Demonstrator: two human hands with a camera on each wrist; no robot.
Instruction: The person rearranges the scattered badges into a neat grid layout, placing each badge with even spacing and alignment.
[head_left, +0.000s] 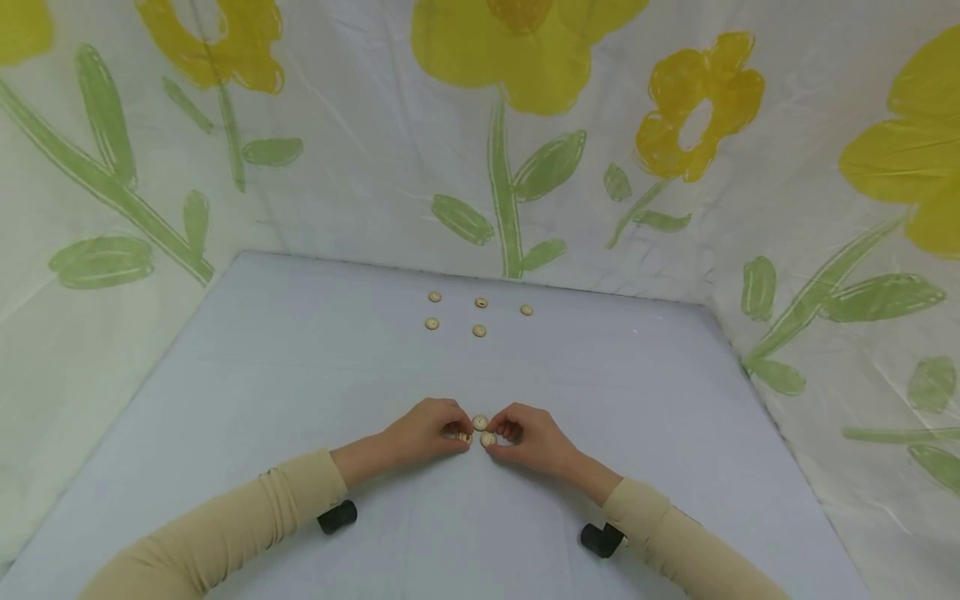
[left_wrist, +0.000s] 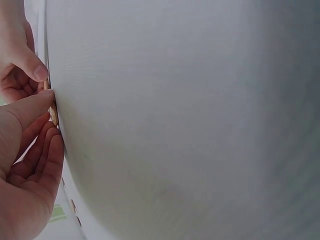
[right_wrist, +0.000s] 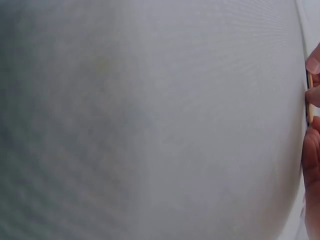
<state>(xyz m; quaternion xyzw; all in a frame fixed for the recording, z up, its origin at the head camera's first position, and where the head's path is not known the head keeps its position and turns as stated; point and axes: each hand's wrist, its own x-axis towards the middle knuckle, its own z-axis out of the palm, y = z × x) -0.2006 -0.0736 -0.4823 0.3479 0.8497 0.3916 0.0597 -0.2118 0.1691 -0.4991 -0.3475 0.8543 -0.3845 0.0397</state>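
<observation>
Three small round wooden discs lie close together near the middle of the table. My left hand (head_left: 429, 432) pinches the left disc (head_left: 464, 437) between thumb and fingers, partly covering it. With thumb and fingertips my right hand (head_left: 536, 442) holds the right disc (head_left: 489, 438) by its edge. The third disc (head_left: 480, 423) sits just beyond them, between the fingertips of both hands. In the left wrist view, a disc's thin edge (left_wrist: 54, 115) shows low at the table between the left thumb and fingers. The right wrist view catches the fingers (right_wrist: 312, 155) only at its right border.
Toward the back of the table lie several more discs in two loose rows, among them a back right disc (head_left: 527, 310) and a front left disc (head_left: 432, 323). A flower-painted curtain (head_left: 360, 167) rises behind the table (head_left: 300, 350). Black wrist devices (head_left: 337, 517) sit under both forearms.
</observation>
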